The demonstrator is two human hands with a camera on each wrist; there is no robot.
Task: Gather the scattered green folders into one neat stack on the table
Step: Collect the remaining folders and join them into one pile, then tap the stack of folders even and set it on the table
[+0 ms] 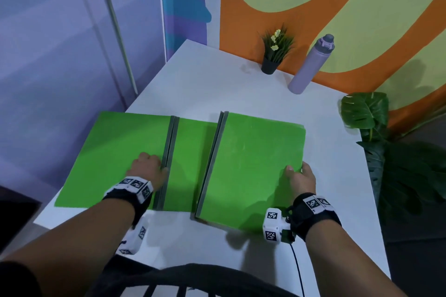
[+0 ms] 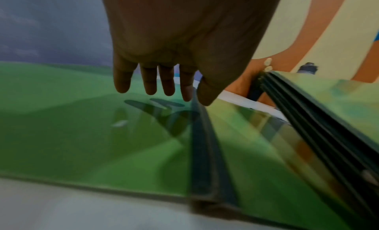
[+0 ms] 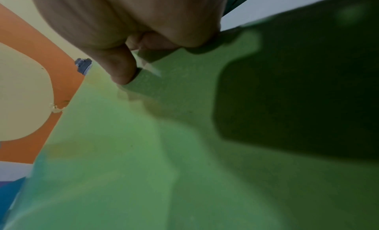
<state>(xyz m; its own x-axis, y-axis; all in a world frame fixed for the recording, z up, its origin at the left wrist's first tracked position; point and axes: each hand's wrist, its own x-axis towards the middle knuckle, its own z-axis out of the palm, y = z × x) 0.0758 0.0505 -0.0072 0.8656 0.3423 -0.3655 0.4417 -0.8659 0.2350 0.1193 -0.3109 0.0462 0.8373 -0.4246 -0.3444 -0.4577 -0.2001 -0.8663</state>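
A green folder (image 1: 115, 152) with a grey spine (image 1: 169, 152) lies flat at the table's left, on top of another green sheet that shows to the right of the spine. My left hand (image 1: 150, 164) is over it. The left wrist view shows its fingers (image 2: 149, 81) straight, with the thumb and forefinger on either side of the spine (image 2: 201, 144). My right hand (image 1: 295, 170) grips the right edge of a stack of several green folders (image 1: 253, 164), thumb (image 3: 123, 74) on top. The stack (image 2: 338, 104) is tilted, its dark spines raised above the left folder.
The white table (image 1: 205, 84) has a small potted plant (image 1: 272, 53) and a lilac bottle (image 1: 311, 65) at the back by the painted wall. A large leafy plant (image 1: 386, 152) stands off the right edge. A dark chair back (image 1: 193, 279) is just below me.
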